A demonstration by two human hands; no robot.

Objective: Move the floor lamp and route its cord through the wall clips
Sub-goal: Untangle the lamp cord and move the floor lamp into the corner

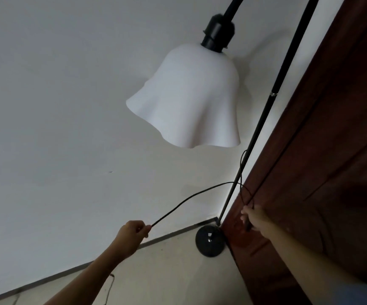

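The floor lamp stands in the corner between the white wall and a dark wooden door. Its white wavy shade [189,100] hangs from a curved black arm, its thin black pole [263,119] runs down to a round black base [210,241] on the floor. The black cord [191,198] arcs from beside the pole down to my left hand [134,233], which pinches it. My right hand [251,216] is closed on another stretch of the cord against the door edge. No wall clips are visible.
The white wall [68,128] fills the left, with a grey skirting strip [90,266] at its foot. The reddish-brown wooden door [332,172] fills the right. More cord trails on the pale floor [167,278] near my left forearm.
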